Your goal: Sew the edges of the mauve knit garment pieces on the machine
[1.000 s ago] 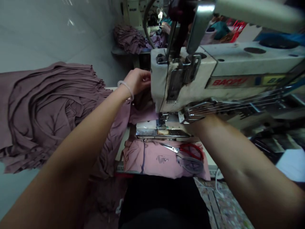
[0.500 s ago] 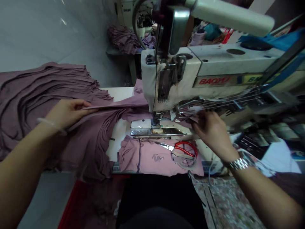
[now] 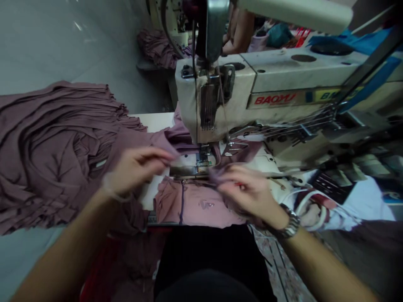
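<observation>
- Okay, at the front edge of the table (image 3: 157,120): pink cloth (image 3: 198,209), long axis parallel to that edge, lying below the right hand (image 3: 252,191). Red handle (image 3: 239,184) just visible there, mostly covered by the hand.
- Right hand: back up, fingers pointing left, forearm coming in from the front-right. Thumb and fingers closed on a small cloth bunch (image 3: 215,174), motion-blurred. Nearer the front edge than the left.
- Left hand (image 3: 140,167): fingers pointing right, forearm angled in from the front-left. Pinching the near corner of the mauve cloth (image 3: 176,136); a bit blurred, so no read on how firm.
- Key relation: mauve cloth directly ahead of left fingertips, reaching right toward the presser foot (image 3: 205,150). Long axis roughly left-right, along the front edge; folds muddle it. Left hand nearer to this stretch, right hand to the cloth bunch. Can't tell if one piece or two.
- Presser foot: between both sets of fingertips and a little beyond, apart from each.
- Farther: sewing machine head (image 3: 192,96) over the bed. Big mauve stack (image 3: 59,126) along the table's left side, fanned toward the back edge.
- Way back, past the table's back edge: another cloth pile (image 3: 157,48).
</observation>
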{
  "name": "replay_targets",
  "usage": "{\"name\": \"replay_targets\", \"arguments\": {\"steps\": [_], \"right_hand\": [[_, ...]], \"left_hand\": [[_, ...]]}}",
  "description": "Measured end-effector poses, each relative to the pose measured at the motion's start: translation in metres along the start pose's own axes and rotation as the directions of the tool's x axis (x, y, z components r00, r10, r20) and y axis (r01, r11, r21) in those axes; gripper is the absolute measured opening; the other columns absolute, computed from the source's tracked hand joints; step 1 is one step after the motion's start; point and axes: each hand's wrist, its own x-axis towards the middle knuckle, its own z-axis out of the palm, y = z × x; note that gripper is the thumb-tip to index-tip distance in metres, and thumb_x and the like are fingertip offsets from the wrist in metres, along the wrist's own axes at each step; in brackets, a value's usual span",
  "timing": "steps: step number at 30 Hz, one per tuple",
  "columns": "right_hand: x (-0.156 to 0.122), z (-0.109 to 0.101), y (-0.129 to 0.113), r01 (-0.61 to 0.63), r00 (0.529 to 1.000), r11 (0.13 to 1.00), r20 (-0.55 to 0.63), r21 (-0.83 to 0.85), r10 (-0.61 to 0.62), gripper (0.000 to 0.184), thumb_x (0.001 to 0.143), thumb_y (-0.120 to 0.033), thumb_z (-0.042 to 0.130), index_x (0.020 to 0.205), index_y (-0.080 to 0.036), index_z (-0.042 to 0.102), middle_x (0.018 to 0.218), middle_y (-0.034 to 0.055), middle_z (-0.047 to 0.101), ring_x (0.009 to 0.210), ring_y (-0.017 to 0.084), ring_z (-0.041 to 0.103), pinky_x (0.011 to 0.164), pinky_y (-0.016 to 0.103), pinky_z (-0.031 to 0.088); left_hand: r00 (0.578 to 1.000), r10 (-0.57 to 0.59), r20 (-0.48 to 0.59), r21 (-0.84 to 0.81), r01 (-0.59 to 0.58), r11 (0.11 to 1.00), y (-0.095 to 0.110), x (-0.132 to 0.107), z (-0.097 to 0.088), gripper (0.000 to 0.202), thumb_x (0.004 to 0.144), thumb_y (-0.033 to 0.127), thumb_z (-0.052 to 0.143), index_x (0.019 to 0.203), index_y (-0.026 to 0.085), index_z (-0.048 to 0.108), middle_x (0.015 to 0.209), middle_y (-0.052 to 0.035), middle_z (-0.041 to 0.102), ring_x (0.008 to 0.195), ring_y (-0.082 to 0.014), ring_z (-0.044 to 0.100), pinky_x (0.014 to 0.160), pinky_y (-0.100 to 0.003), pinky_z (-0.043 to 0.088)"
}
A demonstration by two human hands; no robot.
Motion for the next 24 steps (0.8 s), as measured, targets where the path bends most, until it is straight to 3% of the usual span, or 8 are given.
{"name": "replay_targets", "arguments": {"steps": [1,2,5,8,11,13,19,24], "right_hand": [[0.004,0.006,-0.001,0.138,0.979,0.98,0.167,-0.142,-0.113,0.034,0.094,-0.028,0.051,0.124,-0.018,0.06,0.105,0.0109,0.068,0.086,0.02,0.064,0.073,0.034,0.053],[0.006,0.009,0.0,0.263,0.937,0.927,0.299,-0.269,-0.179,0.039,0.093,-0.023,0.052,0.13,-0.015,0.055,0.115,0.0141,0.064,0.095,0.022,0.062,0.08,0.037,0.052],[0.008,0.005,0.012,0.439,0.869,0.723,0.456,-0.533,-0.192,0.049,0.088,-0.011,0.051,0.137,-0.007,0.047,0.116,0.0177,0.061,0.098,0.025,0.057,0.08,0.04,0.049],[0.005,-0.005,0.019,0.517,0.839,0.631,0.489,-0.578,-0.239,0.036,0.088,-0.01,0.05,0.123,-0.004,0.058,0.095,0.0144,0.063,0.085,0.023,0.055,0.069,0.037,0.046],[-0.001,-0.005,0.015,0.595,0.798,0.59,0.493,-0.546,-0.348,0.023,0.09,-0.009,0.046,0.101,-0.006,0.066,0.113,0.0188,0.061,0.103,0.026,0.054,0.081,0.038,0.046],[-0.002,0.001,0.011,0.595,0.794,0.606,0.501,-0.527,-0.344,0.024,0.09,-0.01,0.044,0.1,-0.004,0.065,0.125,0.0215,0.056,0.116,0.03,0.049,0.092,0.041,0.044],[0.008,0.012,0.002,0.372,0.905,0.635,0.417,-0.677,-0.086,0.041,0.091,-0.016,0.048,0.13,-0.007,0.054,0.109,0.0182,0.063,0.098,0.03,0.055,0.075,0.046,0.047],[0.005,0.023,-0.003,0.335,0.923,0.734,0.363,-0.59,-0.129,0.04,0.092,-0.008,0.04,0.129,-0.002,0.053,0.131,0.0215,0.054,0.121,0.028,0.048,0.097,0.044,0.047]], "left_hand": [[0.967,0.157,0.199,0.07,-0.174,0.982,0.005,-0.001,0.016,0.044,0.086,0.054,0.06,0.11,0.018,0.069,0.098,-0.0086,0.071,0.081,-0.0179,0.065,0.072,-0.032,0.057],[0.929,0.25,0.273,0.176,-0.303,0.936,0.007,-0.002,0.031,0.044,0.088,0.049,0.06,0.117,0.016,0.066,0.106,-0.012,0.069,0.091,-0.0208,0.065,0.077,-0.034,0.056],[0.87,0.387,0.306,0.485,-0.493,0.722,0.005,-0.007,0.059,0.034,0.093,0.022,0.053,0.126,0.014,0.06,0.102,-0.0132,0.067,0.089,-0.0215,0.062,0.073,-0.034,0.053],[0.851,0.436,0.292,0.597,-0.519,0.612,0.003,-0.015,0.067,0.036,0.094,0.01,0.044,0.127,0.016,0.058,0.097,-0.0106,0.066,0.084,-0.0201,0.06,0.07,-0.033,0.05],[0.864,0.406,0.299,0.625,-0.498,0.601,0.012,-0.025,0.07,0.036,0.095,0.011,0.042,0.129,0.01,0.055,0.116,-0.0162,0.062,0.103,-0.0253,0.058,0.08,-0.039,0.051],[0.886,0.343,0.312,0.65,-0.462,0.603,0.022,-0.031,0.074,0.038,0.095,0.011,0.041,0.131,0.005,0.052,0.125,-0.0196,0.059,0.11,-0.0278,0.056,0.085,-0.041,0.051],[0.929,0.235,0.285,0.712,-0.369,0.598,0.039,-0.033,0.084,0.04,0.095,0.012,0.038,0.132,0.004,0.053,0.128,-0.0191,0.058,0.112,-0.029,0.057,0.088,-0.041,0.052],[0.937,0.232,0.262,0.697,-0.35,0.626,0.036,-0.033,0.086,0.039,0.096,0.013,0.04,0.131,0.004,0.053,0.129,-0.0187,0.058,0.113,-0.0286,0.057,0.088,-0.041,0.051]]}}
